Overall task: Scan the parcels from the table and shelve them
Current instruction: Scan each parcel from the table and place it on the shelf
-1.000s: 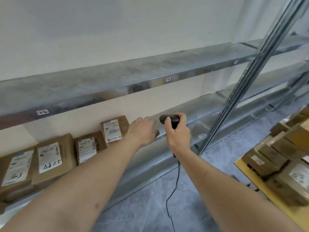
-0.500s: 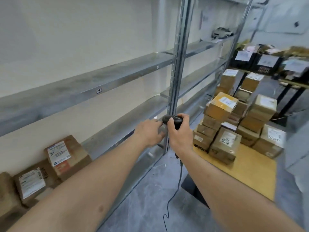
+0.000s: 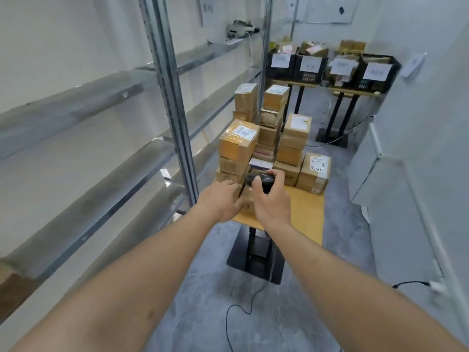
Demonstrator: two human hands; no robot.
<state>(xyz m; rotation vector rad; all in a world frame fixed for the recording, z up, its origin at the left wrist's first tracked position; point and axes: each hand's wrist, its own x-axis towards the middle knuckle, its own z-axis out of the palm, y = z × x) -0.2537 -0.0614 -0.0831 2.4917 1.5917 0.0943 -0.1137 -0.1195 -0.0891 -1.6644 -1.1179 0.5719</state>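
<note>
Stacked cardboard parcels (image 3: 266, 146) fill a wooden worktop (image 3: 308, 219) at frame centre. The right hand (image 3: 271, 199) grips a black scanner (image 3: 260, 180); the left hand (image 3: 220, 201) reaches forward, fingers relaxed. Metal shelves (image 3: 101, 138) line the left wall, and four black crates (image 3: 330, 68) sit at upper right.

A small yellow-topped table (image 3: 307, 219) on a black pedestal base (image 3: 256, 262) stands on the grey floor (image 3: 215, 313), just beside the metal shelving (image 3: 142, 158). Stacked cardboard parcels (image 3: 269, 138) cover the table's far end; its near right corner is bare.
</note>
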